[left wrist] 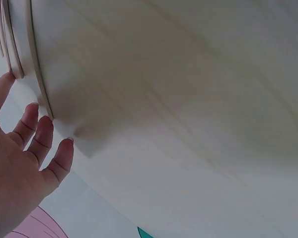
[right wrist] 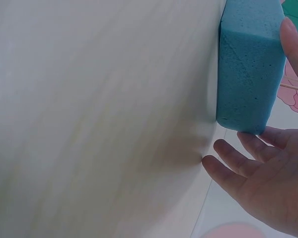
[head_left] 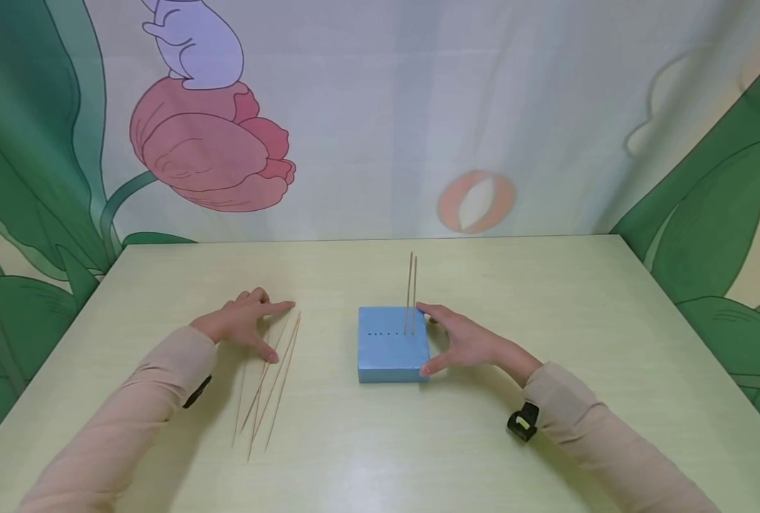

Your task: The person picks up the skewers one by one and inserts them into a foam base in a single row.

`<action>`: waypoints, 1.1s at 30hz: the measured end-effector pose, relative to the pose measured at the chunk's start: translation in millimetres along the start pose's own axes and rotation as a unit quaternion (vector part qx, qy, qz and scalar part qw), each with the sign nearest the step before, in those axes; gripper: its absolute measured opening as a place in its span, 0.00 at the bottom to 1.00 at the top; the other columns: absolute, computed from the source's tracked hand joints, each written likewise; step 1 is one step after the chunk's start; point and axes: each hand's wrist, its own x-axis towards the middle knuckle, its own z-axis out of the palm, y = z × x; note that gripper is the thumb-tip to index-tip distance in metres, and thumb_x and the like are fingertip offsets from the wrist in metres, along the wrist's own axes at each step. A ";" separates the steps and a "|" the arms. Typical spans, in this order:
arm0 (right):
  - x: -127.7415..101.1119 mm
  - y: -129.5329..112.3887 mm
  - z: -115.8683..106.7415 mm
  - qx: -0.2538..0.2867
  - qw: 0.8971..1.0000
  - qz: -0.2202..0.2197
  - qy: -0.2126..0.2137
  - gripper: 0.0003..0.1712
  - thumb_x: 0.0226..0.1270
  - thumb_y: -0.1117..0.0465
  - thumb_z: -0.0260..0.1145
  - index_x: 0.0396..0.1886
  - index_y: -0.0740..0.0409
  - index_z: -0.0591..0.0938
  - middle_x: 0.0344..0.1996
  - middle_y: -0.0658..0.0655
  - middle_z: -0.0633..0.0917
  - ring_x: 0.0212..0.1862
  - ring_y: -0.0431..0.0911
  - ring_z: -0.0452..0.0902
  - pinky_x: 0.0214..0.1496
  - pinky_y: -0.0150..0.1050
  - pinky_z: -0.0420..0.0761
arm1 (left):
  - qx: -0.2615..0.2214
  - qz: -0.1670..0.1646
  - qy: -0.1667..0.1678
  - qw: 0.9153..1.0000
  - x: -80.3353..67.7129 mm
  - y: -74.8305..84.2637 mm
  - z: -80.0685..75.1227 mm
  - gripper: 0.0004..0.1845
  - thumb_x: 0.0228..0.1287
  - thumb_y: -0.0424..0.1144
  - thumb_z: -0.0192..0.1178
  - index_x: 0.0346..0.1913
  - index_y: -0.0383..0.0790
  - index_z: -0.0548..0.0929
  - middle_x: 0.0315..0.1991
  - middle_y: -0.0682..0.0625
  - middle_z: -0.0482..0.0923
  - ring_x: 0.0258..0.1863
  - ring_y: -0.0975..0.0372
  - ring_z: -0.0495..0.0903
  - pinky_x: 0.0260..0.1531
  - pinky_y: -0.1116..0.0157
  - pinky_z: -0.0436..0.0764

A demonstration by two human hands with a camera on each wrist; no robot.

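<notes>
Blue foam block (head_left: 392, 347) sits mid-table, two sticks (head_left: 411, 292) planted; my right hand (head_left: 466, 343) braces it, fingers spread. Left hand (head_left: 246, 324) rests flat on loose skewers (head_left: 271, 385); next I'd pinch one.

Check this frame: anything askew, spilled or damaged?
Nothing stands out. Two sticks stand upright in the blue foam block, next to a row of empty holes. The right hand braces the block's side. Loose sticks lie fanned on the table under the left hand, none visibly broken.
</notes>
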 end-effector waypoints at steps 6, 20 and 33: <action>-0.9 -1.9 -0.8 0.000 1.000 0.005 -0.001 0.64 0.40 0.46 0.76 0.71 0.60 0.48 0.67 0.63 0.57 0.65 0.57 0.55 0.64 0.54 0.57 | -0.001 0.006 0.012 1.000 1.4 -0.3 3.2 0.54 0.32 0.59 0.72 0.67 0.43 0.62 0.45 0.44 0.61 0.43 0.52 0.60 0.38 0.59 0.63; 1.1 0.8 2.7 0.002 1.000 -0.001 0.002 0.64 0.39 0.46 0.77 0.70 0.60 0.49 0.66 0.63 0.58 0.65 0.58 0.55 0.64 0.55 0.57 | -0.053 0.014 0.019 0.998 3.1 -1.5 7.1 0.54 0.29 0.56 0.75 0.59 0.39 0.57 0.49 0.40 0.64 0.49 0.48 0.62 0.45 0.50 0.63; 0.0 -0.1 1.3 0.001 1.000 0.003 0.006 0.64 0.40 0.46 0.76 0.71 0.60 0.49 0.66 0.63 0.57 0.65 0.58 0.55 0.64 0.54 0.57 | -0.313 0.029 0.049 0.948 -25.2 23.7 -20.6 0.38 0.54 0.23 0.61 0.63 0.37 0.50 0.23 0.43 0.76 0.22 0.55 0.77 0.28 0.61 0.80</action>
